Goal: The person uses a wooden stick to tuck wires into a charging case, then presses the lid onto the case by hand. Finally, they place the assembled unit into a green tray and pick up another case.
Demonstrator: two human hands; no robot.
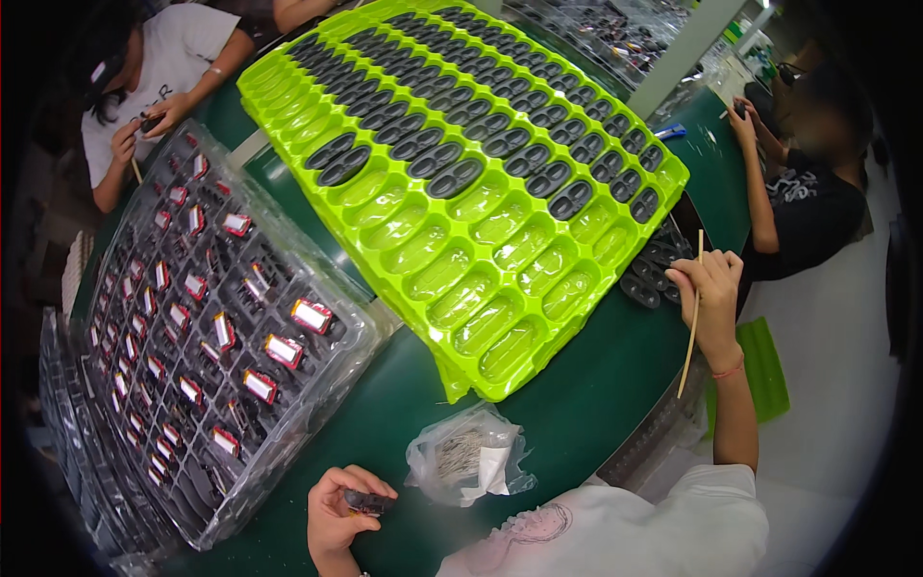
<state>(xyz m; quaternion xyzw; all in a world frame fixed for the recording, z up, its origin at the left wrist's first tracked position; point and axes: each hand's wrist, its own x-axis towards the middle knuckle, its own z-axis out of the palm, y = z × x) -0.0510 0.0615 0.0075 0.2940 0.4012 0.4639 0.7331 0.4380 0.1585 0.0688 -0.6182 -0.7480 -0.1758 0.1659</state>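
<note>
The small dark part [370,502] is in my left hand [331,508], low in the view and over the green table [567,413]; my thumb and curled fingers grip its near end and cover it, so I can make out only the dark outer portion with a hint of red beneath. My left wrist runs off the lower edge. My right hand [713,288] has its fingers bent in around a thin pale stick [691,337], which slants downward; exactly where the fingertips press I cannot tell. Just beside that hand, a pile of dark oval pieces [646,287] is partly hidden by my fingers and the corner of the bright green tray [495,375]. The tray's far rows hold more dark ovals, too small to separate at the top. Near my left hand sits a clear plastic bag [468,455] of fine pale strands, blurred by its folds. Further left, a grey tray [279,447] bears red-and-white parts [311,315], glare on its wrapping. Two people work beyond, their held pieces hard to make out
</note>
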